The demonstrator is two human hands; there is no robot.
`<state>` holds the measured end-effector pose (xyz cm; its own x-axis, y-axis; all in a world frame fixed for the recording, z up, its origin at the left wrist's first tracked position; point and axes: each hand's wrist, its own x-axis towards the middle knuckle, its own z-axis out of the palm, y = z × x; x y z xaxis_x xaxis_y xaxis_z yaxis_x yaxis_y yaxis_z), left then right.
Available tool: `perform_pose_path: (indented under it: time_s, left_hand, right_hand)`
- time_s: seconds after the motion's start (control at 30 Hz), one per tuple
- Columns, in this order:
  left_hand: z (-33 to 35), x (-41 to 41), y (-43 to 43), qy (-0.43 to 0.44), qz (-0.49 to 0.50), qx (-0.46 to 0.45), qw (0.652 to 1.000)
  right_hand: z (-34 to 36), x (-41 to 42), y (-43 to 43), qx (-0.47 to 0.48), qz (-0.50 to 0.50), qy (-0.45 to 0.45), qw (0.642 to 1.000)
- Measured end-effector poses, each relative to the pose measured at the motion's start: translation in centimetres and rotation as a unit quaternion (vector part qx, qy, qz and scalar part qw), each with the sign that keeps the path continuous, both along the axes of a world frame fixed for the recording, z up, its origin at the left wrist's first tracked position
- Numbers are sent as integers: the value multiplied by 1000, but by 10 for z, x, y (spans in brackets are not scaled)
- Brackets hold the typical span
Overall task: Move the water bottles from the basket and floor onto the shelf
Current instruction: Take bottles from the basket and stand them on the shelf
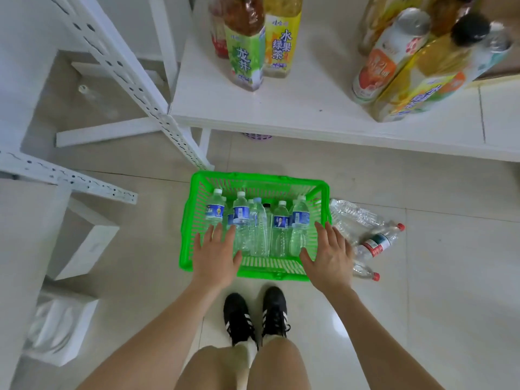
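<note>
A green plastic basket (254, 180) stands on the tiled floor in front of my feet. Several clear water bottles with blue labels (241, 218) lie side by side inside it. More clear bottles (354, 218), some with red caps and a red label (378, 243), lie on the floor just right of the basket. My left hand (215, 256) hovers with straight spread fingers over the basket's near left part. My right hand (327, 258) is spread the same way over the near right corner. Neither hand holds anything. The white shelf (295, 108) lies beyond the basket.
On the shelf stand tall tea bottles with green and yellow labels (247, 54), and more drink bottles (408, 66) at its right. A white perforated shelf post (146, 99) and rail (70, 178) run at the left. White boxes (84, 243) sit on the floor left of me.
</note>
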<state>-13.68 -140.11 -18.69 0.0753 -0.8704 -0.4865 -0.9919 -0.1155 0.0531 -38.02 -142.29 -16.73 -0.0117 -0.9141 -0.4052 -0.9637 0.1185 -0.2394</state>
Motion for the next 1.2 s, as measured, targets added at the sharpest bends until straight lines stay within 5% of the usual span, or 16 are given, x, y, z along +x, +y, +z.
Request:
perform_pose_path:
  time_s: [0.5, 0.67, 0.93, 1.2]
  left_hand:
    - [-252, -45, -31, 111, 98, 67, 987]
    - [-276, -63, -41, 173, 179, 52, 967]
    - [-291, -78, -49, 90, 187, 35, 978]
    - [-298, -94, -52, 112, 245, 54, 961]
  right_hand:
    - [-264, 5, -54, 101, -122, -94, 983]
    - [-297, 11, -57, 86, -171, -84, 978]
    - [-322, 16, -90, 85, -236, -119, 961]
    - [-335, 24, -118, 135, -217, -76, 964]
